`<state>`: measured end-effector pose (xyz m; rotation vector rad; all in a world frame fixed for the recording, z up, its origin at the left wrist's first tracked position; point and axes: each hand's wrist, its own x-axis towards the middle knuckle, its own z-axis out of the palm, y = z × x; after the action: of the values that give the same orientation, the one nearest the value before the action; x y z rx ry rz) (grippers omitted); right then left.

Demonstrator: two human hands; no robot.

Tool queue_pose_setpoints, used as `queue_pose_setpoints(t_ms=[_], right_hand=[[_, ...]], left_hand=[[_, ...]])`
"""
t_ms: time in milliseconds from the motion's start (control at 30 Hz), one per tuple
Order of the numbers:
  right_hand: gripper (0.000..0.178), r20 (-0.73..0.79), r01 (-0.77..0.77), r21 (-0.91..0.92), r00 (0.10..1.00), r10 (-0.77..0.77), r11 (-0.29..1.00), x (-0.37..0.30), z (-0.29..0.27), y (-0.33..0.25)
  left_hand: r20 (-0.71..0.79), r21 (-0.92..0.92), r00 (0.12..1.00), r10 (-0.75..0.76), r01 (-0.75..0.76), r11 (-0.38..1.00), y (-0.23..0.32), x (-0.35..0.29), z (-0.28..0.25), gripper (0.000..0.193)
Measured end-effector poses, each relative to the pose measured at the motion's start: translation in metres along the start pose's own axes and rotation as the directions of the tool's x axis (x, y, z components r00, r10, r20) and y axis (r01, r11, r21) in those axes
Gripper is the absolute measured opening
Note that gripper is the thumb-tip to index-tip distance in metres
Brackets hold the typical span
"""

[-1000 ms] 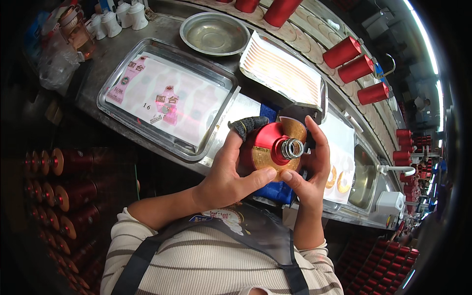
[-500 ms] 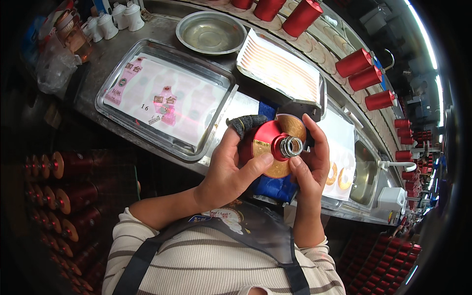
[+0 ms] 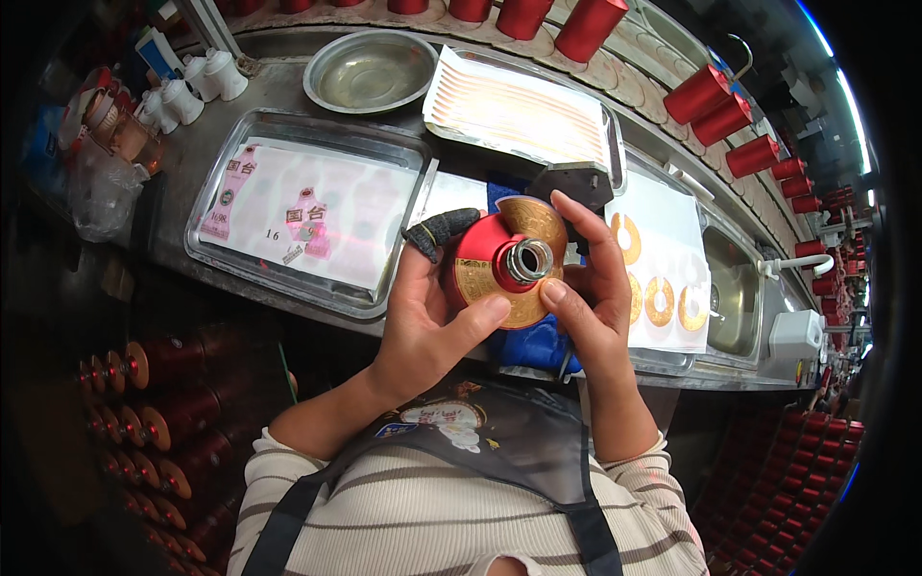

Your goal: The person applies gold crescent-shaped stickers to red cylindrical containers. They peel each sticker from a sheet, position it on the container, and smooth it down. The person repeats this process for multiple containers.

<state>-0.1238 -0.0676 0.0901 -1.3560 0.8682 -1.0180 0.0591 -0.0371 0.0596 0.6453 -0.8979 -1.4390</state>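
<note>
Since the earlier frame, little shift: red bottle (image 3: 499, 261) tipped slightly, neck opening turned more squarely toward the camera, both thumbs brought lower on the gold ring label (image 3: 523, 305). Left hand (image 3: 432, 312) clamped around the bottle's left side, thumb pressed on the label's lower edge, forefinger in a dark finger cot (image 3: 437, 230). Right hand (image 3: 586, 298) closed on the bottle's right side, thumb on the label, fingers curled behind. Bottle held between both hands, above the blue cloth (image 3: 528, 344). Left of the left hand, steel tray (image 3: 206, 254) with pink label sheets. Beyond the right hand, sheet of gold rings (image 3: 667, 298). Beyond both hands, tray of strip labels (image 3: 519, 110) and round steel bowl (image 3: 370, 69).
</note>
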Motion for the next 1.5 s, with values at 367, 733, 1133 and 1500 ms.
queue_pose_setpoints(t_ms=[367, 733, 1133, 1500], right_hand=[[0.059, -0.056, 0.088, -0.049, 0.994, -0.090, 0.995, 0.003, 0.004, 0.013], [0.062, -0.013, 0.041, 0.017, 0.999, -0.040, 0.999, 0.000, 0.000, 0.004], [0.063, -0.044, 0.036, 0.001, 0.998, -0.036, 0.999, 0.004, -0.001, 0.010], [0.062, -0.061, 0.092, -0.072, 0.993, -0.097, 0.993, 0.001, 0.003, 0.012]], left_hand=[[-0.030, 0.044, 0.999, 0.037, -0.036, 0.998, -0.002, -0.002, 0.003, 0.062], [-0.015, 0.015, 1.000, 0.026, -0.026, 1.000, -0.004, -0.003, 0.000, 0.068], [0.007, 0.015, 0.999, 0.038, -0.038, 0.999, -0.008, -0.005, 0.002, 0.068], [-0.079, 0.049, 0.997, 0.024, -0.021, 0.999, 0.000, -0.004, 0.008, 0.055]])
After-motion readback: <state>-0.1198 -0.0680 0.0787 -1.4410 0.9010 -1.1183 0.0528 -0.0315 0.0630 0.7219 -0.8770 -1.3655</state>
